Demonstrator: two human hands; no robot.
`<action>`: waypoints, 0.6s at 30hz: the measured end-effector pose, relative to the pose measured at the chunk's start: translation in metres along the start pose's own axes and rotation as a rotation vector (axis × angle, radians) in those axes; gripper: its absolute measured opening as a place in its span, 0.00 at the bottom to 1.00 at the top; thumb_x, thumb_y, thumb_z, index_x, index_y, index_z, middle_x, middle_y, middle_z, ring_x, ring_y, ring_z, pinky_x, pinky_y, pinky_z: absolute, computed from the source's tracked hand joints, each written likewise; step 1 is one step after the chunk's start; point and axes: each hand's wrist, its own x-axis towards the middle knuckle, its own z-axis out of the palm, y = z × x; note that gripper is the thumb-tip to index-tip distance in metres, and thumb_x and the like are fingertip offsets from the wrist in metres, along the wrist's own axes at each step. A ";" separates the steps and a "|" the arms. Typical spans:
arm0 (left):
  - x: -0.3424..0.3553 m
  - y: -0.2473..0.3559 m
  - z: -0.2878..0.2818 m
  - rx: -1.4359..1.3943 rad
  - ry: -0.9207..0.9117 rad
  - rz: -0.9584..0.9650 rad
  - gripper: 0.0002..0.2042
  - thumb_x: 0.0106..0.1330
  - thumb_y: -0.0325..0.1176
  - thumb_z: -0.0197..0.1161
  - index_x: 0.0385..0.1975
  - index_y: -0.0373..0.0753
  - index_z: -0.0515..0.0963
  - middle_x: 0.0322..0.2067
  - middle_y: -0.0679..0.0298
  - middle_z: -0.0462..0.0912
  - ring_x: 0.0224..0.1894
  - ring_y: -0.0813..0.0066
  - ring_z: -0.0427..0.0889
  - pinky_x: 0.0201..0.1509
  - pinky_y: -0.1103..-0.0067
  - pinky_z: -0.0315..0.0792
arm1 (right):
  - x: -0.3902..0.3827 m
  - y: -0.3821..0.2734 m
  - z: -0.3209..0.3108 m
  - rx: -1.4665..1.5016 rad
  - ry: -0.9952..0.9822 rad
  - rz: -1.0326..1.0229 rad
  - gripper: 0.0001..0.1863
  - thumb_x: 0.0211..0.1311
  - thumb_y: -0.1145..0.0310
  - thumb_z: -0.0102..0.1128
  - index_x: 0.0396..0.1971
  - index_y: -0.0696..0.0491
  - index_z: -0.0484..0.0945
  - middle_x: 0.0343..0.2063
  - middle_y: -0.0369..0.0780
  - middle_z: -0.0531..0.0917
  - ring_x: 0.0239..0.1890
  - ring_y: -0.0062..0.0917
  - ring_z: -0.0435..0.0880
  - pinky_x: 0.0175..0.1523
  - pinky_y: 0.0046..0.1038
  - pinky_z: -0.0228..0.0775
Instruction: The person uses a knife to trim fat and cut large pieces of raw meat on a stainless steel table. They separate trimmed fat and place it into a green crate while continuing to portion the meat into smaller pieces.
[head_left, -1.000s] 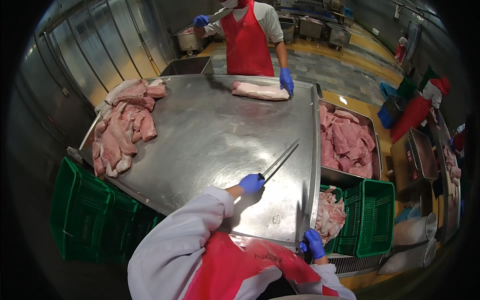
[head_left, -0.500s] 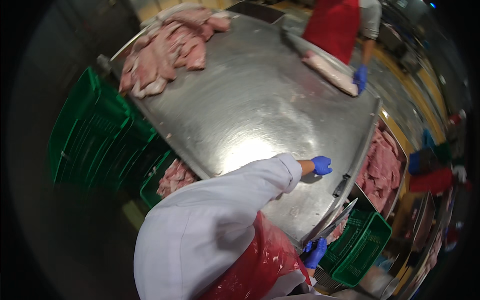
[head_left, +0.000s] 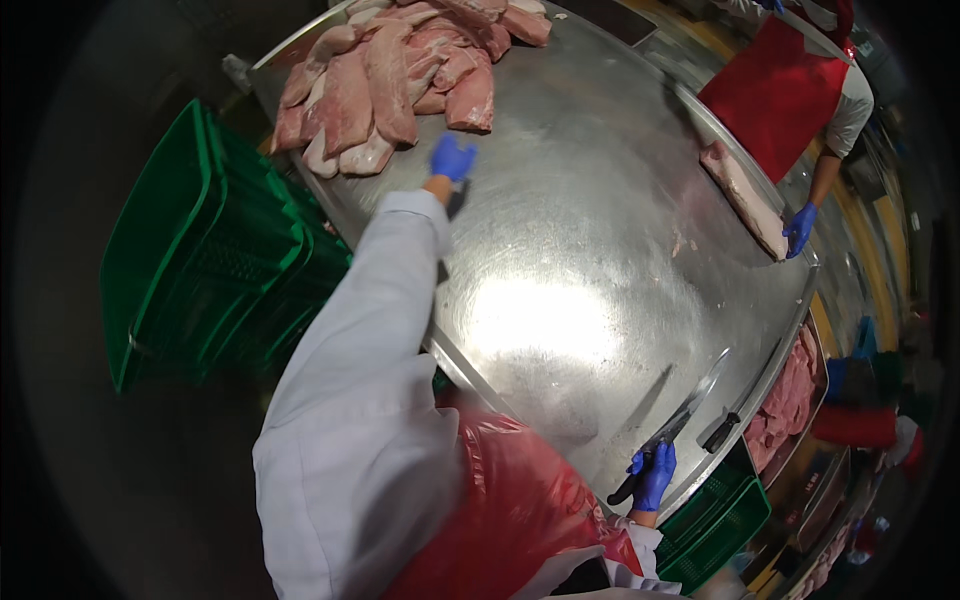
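Note:
My left hand (head_left: 453,158), in a blue glove, reaches over the table just short of a pile of pale pink meat slabs (head_left: 388,85). Its fingers are a little apart and nothing is in them. Near the table's front right corner, my right hand (head_left: 652,478), gloved in blue too, is closed round the black handle of a long knife (head_left: 692,402). The blade points up and to the right, above the metal table (head_left: 570,230).
Across the table, a co-worker in a red apron (head_left: 775,95) has a gloved hand on a long pale meat piece (head_left: 745,202). Green crates (head_left: 205,250) stand left; another crate (head_left: 720,525) and a meat-filled bin (head_left: 785,405) are at right. A black-handled object (head_left: 720,432) lies at the right edge.
My left hand has swung from the right side of the table to the meat pile at far left. My right hand has brought the knife from beside the table's edge to over its surface.

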 end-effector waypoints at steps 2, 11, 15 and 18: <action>0.065 -0.048 -0.023 0.244 0.227 -0.011 0.33 0.56 0.56 0.68 0.48 0.30 0.76 0.48 0.39 0.81 0.56 0.45 0.78 0.60 0.58 0.70 | 0.006 0.002 0.029 0.002 0.008 -0.011 0.12 0.78 0.60 0.47 0.46 0.53 0.72 0.21 0.36 0.76 0.17 0.22 0.77 0.19 0.24 0.71; 0.161 -0.062 -0.053 0.371 0.141 -0.640 0.47 0.46 0.52 0.78 0.63 0.31 0.66 0.63 0.46 0.71 0.62 0.47 0.75 0.64 0.62 0.72 | -0.007 -0.010 0.091 -0.036 0.134 0.043 0.13 0.78 0.58 0.48 0.41 0.54 0.72 0.21 0.40 0.79 0.16 0.24 0.79 0.21 0.25 0.74; 0.180 -0.069 -0.056 0.349 0.000 -0.629 0.50 0.46 0.55 0.77 0.64 0.28 0.65 0.60 0.41 0.75 0.61 0.52 0.78 0.63 0.66 0.73 | -0.003 -0.020 0.095 -0.048 0.176 0.072 0.11 0.77 0.62 0.49 0.43 0.55 0.72 0.22 0.40 0.79 0.17 0.25 0.79 0.21 0.27 0.73; 0.178 -0.076 -0.072 0.180 -0.081 -0.672 0.47 0.45 0.52 0.77 0.63 0.28 0.68 0.58 0.42 0.77 0.59 0.50 0.80 0.61 0.66 0.74 | 0.000 -0.026 0.094 -0.081 0.155 0.017 0.11 0.77 0.62 0.49 0.42 0.55 0.72 0.22 0.41 0.80 0.17 0.25 0.79 0.21 0.27 0.74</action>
